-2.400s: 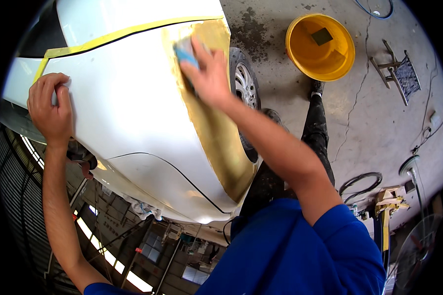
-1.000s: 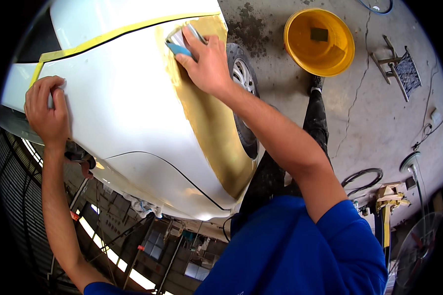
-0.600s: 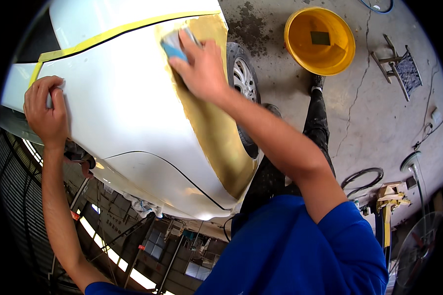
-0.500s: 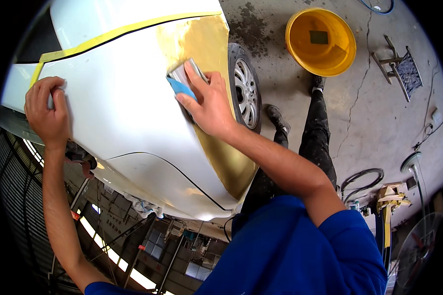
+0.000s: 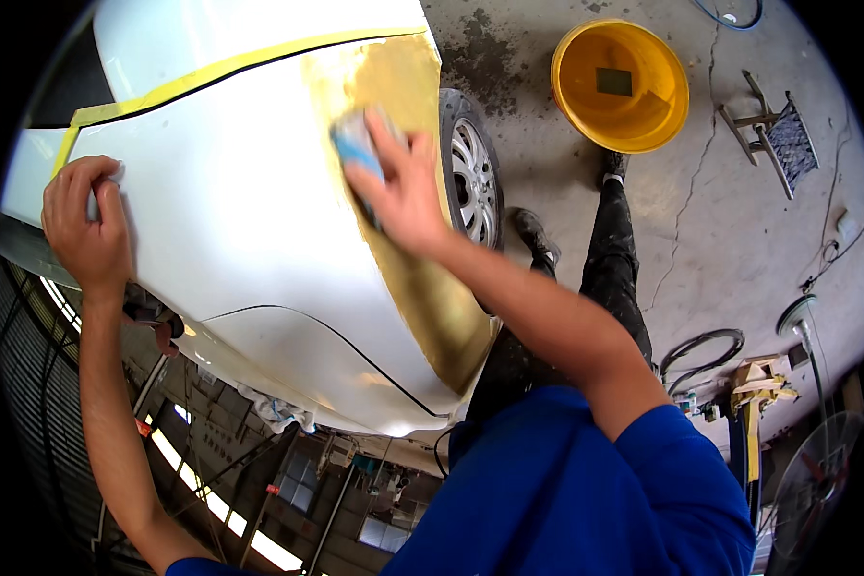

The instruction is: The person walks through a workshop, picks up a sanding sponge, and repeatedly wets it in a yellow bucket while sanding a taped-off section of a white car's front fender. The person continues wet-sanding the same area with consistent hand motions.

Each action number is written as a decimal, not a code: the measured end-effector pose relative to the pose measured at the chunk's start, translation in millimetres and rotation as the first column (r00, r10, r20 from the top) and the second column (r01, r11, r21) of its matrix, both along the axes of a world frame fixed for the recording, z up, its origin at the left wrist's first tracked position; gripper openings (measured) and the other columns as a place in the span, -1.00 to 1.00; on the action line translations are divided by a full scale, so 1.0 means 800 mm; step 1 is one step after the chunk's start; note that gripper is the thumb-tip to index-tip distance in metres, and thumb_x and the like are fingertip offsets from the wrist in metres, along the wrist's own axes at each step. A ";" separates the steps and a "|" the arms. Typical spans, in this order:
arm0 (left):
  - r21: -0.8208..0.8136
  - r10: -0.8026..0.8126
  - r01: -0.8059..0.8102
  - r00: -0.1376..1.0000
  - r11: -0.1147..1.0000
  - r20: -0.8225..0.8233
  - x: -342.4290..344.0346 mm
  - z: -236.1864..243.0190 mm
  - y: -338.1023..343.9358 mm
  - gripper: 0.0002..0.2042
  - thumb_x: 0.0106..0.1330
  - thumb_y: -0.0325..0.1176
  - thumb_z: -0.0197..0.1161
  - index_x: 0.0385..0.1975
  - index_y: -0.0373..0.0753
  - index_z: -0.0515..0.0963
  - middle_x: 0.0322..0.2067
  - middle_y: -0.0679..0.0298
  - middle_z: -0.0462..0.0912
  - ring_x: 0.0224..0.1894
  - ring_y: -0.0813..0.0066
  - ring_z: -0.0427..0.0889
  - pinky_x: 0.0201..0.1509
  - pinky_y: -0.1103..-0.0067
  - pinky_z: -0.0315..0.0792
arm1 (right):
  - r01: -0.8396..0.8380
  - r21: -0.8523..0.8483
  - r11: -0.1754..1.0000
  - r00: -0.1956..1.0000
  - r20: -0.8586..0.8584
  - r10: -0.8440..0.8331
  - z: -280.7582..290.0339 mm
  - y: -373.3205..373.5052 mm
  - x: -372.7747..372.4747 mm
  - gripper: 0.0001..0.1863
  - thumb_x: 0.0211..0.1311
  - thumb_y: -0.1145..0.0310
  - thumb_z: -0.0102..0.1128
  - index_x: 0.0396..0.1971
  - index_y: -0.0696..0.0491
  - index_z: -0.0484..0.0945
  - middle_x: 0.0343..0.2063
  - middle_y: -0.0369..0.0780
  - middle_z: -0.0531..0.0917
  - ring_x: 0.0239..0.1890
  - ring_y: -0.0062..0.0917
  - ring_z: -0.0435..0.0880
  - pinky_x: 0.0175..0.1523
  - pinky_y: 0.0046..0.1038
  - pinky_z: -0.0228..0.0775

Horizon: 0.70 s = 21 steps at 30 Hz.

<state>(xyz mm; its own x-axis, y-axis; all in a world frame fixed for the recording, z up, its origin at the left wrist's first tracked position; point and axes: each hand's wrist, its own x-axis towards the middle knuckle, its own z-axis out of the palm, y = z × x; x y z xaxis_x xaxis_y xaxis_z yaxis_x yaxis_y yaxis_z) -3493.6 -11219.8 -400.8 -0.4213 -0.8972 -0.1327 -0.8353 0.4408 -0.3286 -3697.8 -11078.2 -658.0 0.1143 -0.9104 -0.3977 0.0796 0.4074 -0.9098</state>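
At far left, the left hand (image 5: 88, 226) rests with curled fingers against the edge of a white car body panel (image 5: 250, 211); whether it grips anything cannot be told. Yellow masking tape (image 5: 192, 89) already lines the upper panel gap. Further right, the right hand (image 5: 398, 187) clasps a grey-and-blue sanding block (image 5: 355, 149), blurred, over the left border of a tan coated patch (image 5: 422, 307) on that panel. The work looks partway along: the coat spans the panel's wheel side, its upper part is blotchy and its border ragged, so some evening-out seems left, though how much cannot be judged. Beyond are a silver-spoked wheel (image 5: 472, 178), a yellow bucket (image 5: 574, 67) with a dark square pad (image 5: 613, 82) inside, and a small stool (image 5: 792, 144).
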 end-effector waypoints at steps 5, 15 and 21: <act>0.018 -0.029 0.030 0.999 0.999 -0.043 0.003 -0.003 -0.006 -0.89 0.16 -0.55 0.10 -0.36 -0.24 0.55 -0.32 0.29 0.62 -0.19 0.34 0.55 -0.01 0.47 0.37 | 0.155 0.062 0.986 0.983 -0.111 -0.147 -0.067 -0.101 0.014 -0.31 0.09 0.06 0.16 0.22 0.07 0.35 -0.15 0.03 0.33 -0.02 -0.16 0.26 0.14 -0.27 0.16; 0.014 -0.011 0.012 0.999 1.000 -0.038 0.000 -0.004 -0.002 -0.88 0.17 -0.55 0.11 -0.35 -0.23 0.56 -0.31 0.29 0.62 -0.18 0.34 0.54 0.00 0.48 0.36 | -0.051 0.063 0.997 0.984 -0.170 0.061 -0.073 -0.108 -0.011 -0.32 0.12 0.11 0.20 0.28 -0.11 0.29 -0.14 0.05 0.39 -0.03 -0.13 0.33 0.12 -0.26 0.26; -0.006 -0.040 0.040 0.999 0.999 0.004 0.006 0.004 0.000 -0.89 0.15 -0.55 0.12 -0.36 -0.22 0.55 -0.32 0.30 0.62 -0.18 0.33 0.55 -0.01 0.49 0.36 | -0.127 -0.048 0.991 0.979 -0.166 0.117 -0.015 -0.059 -0.011 -0.35 0.09 0.09 0.21 0.22 -0.01 0.37 -0.13 0.09 0.40 -0.01 -0.09 0.36 0.14 -0.20 0.25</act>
